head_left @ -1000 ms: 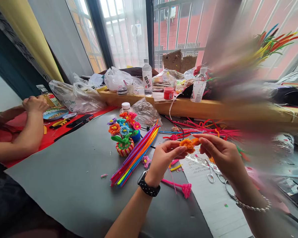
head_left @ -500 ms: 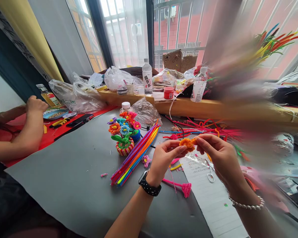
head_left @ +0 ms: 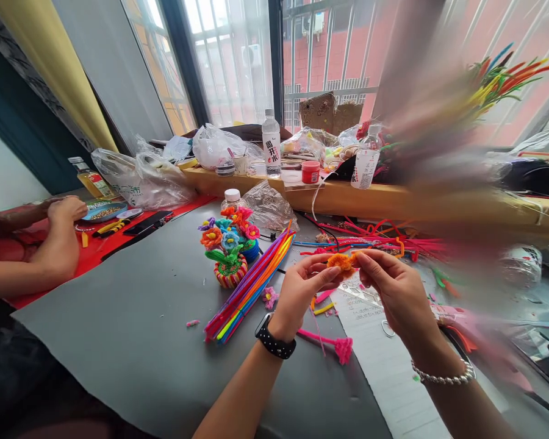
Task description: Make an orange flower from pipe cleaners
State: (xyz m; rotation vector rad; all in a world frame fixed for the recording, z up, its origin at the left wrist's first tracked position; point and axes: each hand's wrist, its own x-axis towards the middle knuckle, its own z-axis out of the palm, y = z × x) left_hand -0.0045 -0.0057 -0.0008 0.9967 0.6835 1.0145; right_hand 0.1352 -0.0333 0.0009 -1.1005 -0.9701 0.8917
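Between my two hands is an orange pipe-cleaner flower [head_left: 341, 263], fuzzy and curled. My left hand [head_left: 299, 292] pinches its left side between thumb and fingers. The fingertips of my right hand [head_left: 396, 289] grip its right end, close to the left fingertips. Below lies a pink pipe-cleaner flower [head_left: 343, 350] on a stem. Left of my left hand rests a bundle of coloured pipe cleaners [head_left: 251, 286], with a small pink flower [head_left: 269, 297] beside it. Scissors [head_left: 388, 329] lie on a written paper sheet [head_left: 375, 360], partly hidden by my right hand.
A striped pot of pipe-cleaner flowers [head_left: 230, 271] stands behind the bundle. Loose red pipe cleaners [head_left: 384, 235] spread below the wooden ledge [head_left: 238, 183], which carries water bottles [head_left: 271, 146] and plastic bags. At left, another person's hands [head_left: 66, 209] are near a blue bead dish [head_left: 103, 211].
My right hand has shifted slightly left and the orange flower a little left with it. My left hand keeps its pinch. The other person's hands have lowered toward the red mat.
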